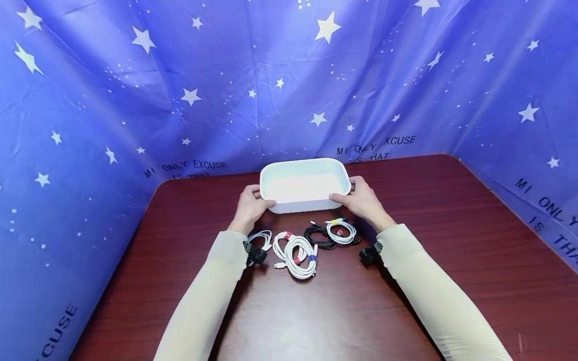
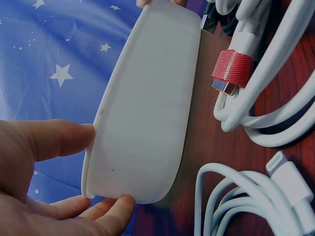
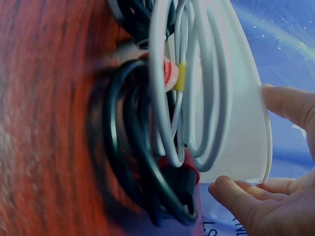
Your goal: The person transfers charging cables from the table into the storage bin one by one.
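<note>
The left hand [image 1: 250,204] and right hand [image 1: 363,200] pinch a white, round-cornered plastic tub [image 1: 304,206], its long side running between them.

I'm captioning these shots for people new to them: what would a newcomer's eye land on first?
Probably the bright white bin near the table's far edge, held at its two ends by the left hand and right hand. Next, the blue star-printed curtain rising behind and on both sides of the dark red table. Then the white and black coiled cables, on the table on the bin's near side.
</note>
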Demonstrator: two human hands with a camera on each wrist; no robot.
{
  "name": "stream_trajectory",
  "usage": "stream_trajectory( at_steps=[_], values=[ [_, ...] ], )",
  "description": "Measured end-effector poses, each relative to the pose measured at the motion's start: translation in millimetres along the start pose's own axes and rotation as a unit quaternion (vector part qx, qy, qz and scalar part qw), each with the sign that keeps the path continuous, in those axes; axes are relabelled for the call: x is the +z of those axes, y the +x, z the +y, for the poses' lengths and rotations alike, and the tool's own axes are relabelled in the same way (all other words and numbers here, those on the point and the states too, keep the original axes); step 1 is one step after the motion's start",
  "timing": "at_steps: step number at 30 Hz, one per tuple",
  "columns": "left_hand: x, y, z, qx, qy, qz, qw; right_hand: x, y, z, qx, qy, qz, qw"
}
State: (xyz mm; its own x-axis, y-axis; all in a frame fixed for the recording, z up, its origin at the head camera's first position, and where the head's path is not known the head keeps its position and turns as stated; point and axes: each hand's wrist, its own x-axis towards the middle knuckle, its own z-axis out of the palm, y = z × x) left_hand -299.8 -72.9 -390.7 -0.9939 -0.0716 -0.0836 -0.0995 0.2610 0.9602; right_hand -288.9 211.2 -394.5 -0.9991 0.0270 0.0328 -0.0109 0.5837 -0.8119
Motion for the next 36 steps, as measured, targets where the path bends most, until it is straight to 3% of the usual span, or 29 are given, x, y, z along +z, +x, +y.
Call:
stream_trajectory(
  at_steps=[14,36],
  values=[
    [-15.0,-4.6,1.6,-0.004,0.003,-0.011,0.9999,11,-1.1,-6,-0.002,0.03,-0.002,0.9995],
    [-15.3,-7.9,1.7,-0.002,-0.002,-0.01,0.9999,9,-1.7,-8,0.005,0.043,-0.002,0.999]
  ],
)
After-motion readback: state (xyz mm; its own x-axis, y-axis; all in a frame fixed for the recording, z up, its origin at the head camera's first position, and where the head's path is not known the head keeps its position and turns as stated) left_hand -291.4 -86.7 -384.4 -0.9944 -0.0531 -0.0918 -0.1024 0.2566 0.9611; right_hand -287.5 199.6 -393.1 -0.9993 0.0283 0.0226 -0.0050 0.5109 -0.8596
